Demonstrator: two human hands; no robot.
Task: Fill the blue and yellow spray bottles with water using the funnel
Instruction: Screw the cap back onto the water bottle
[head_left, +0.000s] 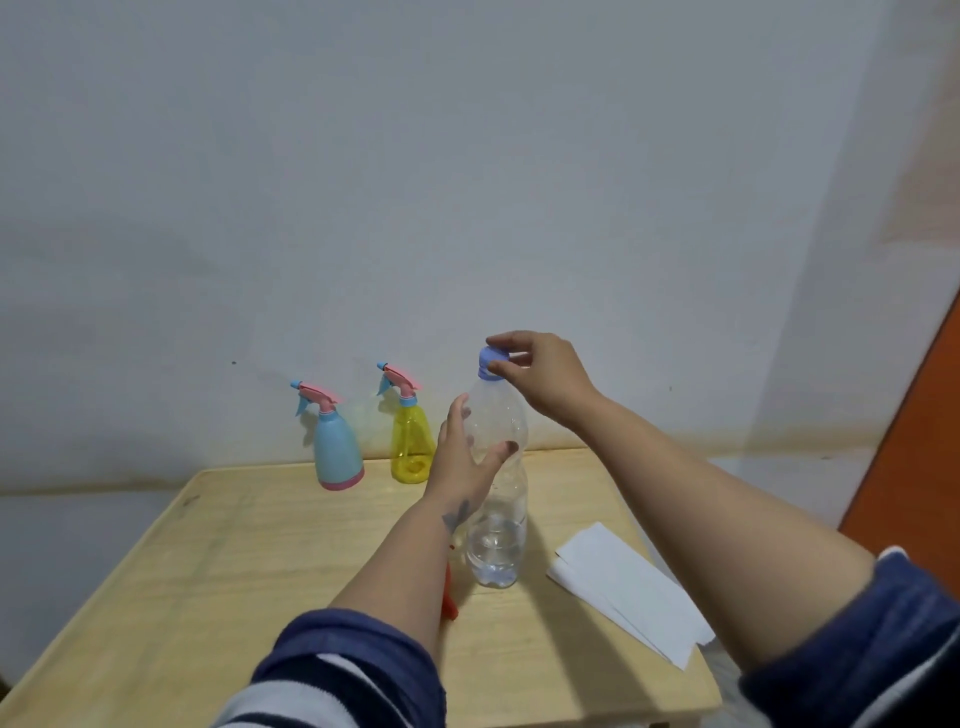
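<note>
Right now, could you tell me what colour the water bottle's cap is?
The cap is light blue-purple, seen in the head view.

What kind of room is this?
Probably a plain room at home, though I can't be sure. A small wooden table stands against a bare wall, with spray bottles and a water bottle on it.

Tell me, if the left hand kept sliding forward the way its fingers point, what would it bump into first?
Probably nothing on the table: the left hand, gripping the clear water bottle, points up and back, passing right of the yellow spray bottle, toward the wall. Depth is unclear.
</note>
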